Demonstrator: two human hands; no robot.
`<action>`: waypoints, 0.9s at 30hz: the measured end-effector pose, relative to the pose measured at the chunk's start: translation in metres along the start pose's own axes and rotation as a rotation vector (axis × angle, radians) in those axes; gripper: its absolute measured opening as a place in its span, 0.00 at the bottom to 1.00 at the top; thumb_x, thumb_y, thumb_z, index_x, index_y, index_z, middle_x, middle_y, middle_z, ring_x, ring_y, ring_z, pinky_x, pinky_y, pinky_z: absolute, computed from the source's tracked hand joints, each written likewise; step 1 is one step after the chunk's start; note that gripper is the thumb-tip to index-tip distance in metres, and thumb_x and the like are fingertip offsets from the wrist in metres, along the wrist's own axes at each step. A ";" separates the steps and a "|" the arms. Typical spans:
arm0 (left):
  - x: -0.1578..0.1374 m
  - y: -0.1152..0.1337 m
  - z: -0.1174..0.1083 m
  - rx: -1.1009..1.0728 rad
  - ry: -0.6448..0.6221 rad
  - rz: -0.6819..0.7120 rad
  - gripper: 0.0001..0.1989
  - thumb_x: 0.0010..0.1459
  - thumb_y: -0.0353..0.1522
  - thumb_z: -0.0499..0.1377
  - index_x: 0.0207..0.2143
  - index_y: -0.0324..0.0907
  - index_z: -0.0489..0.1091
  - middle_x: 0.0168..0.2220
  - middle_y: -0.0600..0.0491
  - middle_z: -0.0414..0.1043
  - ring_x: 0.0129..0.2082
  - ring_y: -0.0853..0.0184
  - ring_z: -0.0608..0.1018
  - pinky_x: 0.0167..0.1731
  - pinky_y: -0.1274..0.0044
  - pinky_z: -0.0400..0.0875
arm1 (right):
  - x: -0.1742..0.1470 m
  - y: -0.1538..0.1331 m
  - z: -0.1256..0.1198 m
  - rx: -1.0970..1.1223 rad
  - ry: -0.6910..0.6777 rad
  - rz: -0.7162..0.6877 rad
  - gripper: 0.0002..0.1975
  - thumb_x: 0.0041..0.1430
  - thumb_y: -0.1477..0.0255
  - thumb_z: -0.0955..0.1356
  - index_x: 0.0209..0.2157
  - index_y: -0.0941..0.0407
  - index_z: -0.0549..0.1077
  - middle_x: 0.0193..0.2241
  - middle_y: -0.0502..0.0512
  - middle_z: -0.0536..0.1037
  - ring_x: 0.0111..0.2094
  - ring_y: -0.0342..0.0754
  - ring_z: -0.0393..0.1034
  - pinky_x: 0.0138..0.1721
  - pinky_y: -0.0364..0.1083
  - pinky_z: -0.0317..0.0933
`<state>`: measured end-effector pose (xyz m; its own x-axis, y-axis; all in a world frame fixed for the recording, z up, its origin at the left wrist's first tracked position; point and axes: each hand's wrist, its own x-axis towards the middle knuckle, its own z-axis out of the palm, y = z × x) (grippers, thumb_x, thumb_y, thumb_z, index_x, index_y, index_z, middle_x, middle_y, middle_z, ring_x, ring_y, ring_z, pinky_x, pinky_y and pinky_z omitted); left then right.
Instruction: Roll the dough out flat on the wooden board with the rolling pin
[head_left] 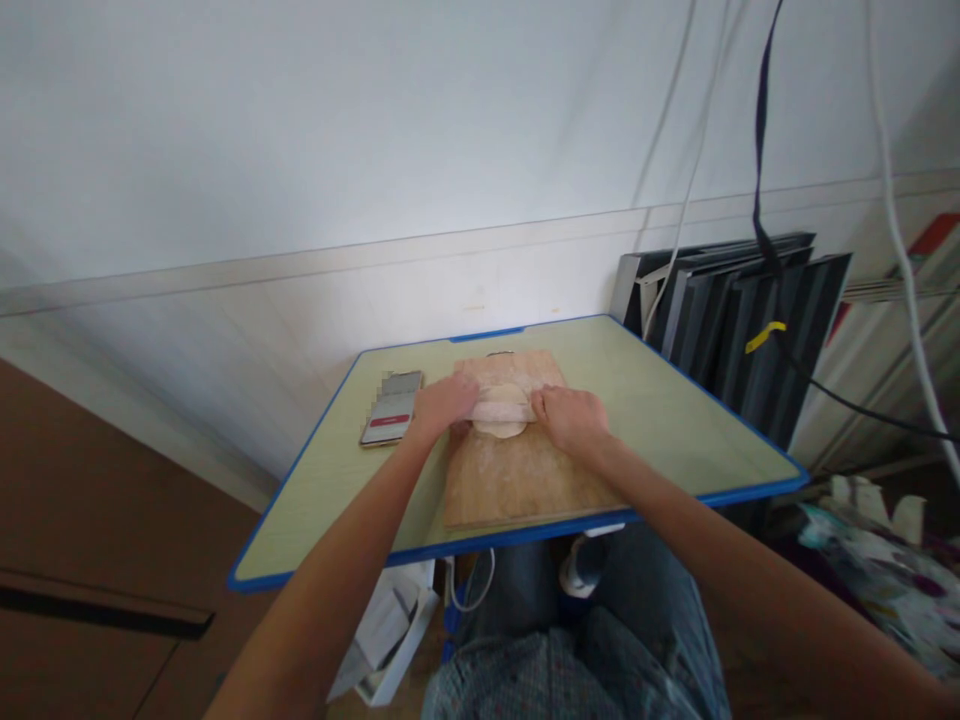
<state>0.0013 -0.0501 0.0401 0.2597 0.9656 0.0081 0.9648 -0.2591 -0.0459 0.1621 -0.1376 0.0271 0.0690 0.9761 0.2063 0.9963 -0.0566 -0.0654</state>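
A flat round of dough point(501, 430) lies on a wooden board point(517, 480) dusted with flour. Across the dough rests a pale rolling pin point(501, 411), its ends running under both hands. My left hand point(444, 402) is closed over the left end of the pin. At the right end, my right hand point(571, 415) grips it with curled fingers. Parts of the pin's ends are hidden beneath the hands.
The board sits on a pale yellow table point(660, 420) with a blue edge. A phone point(391, 410) lies left of the board. Dark panels point(735, 320) lean on the wall at right, near a hanging black cable point(761, 130). Below the table stands a white box point(394, 640).
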 end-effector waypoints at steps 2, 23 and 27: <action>-0.011 0.000 0.003 -0.006 0.050 -0.025 0.22 0.60 0.39 0.37 0.49 0.43 0.63 0.44 0.44 0.72 0.43 0.56 0.74 0.38 0.66 0.68 | -0.009 -0.001 0.002 -0.011 0.053 -0.048 0.24 0.64 0.68 0.49 0.37 0.59 0.73 0.37 0.60 0.76 0.38 0.49 0.70 0.37 0.45 0.59; -0.007 -0.001 0.002 0.002 0.112 0.052 0.21 0.60 0.37 0.39 0.47 0.41 0.64 0.43 0.43 0.71 0.43 0.56 0.74 0.38 0.66 0.68 | -0.014 -0.001 0.008 -0.024 0.118 -0.080 0.21 0.64 0.67 0.50 0.38 0.55 0.70 0.37 0.56 0.76 0.36 0.50 0.71 0.33 0.45 0.58; -0.014 -0.002 0.002 0.006 0.129 0.216 0.19 0.61 0.34 0.39 0.40 0.41 0.67 0.46 0.46 0.69 0.48 0.61 0.70 0.44 0.70 0.64 | -0.026 0.001 0.010 -0.005 0.159 -0.134 0.21 0.64 0.62 0.50 0.40 0.55 0.68 0.37 0.56 0.75 0.36 0.48 0.70 0.32 0.44 0.57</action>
<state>-0.0046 -0.0630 0.0377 0.4633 0.8774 0.1246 0.8862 -0.4586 -0.0664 0.1609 -0.1607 0.0116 -0.0570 0.9294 0.3647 0.9973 0.0698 -0.0219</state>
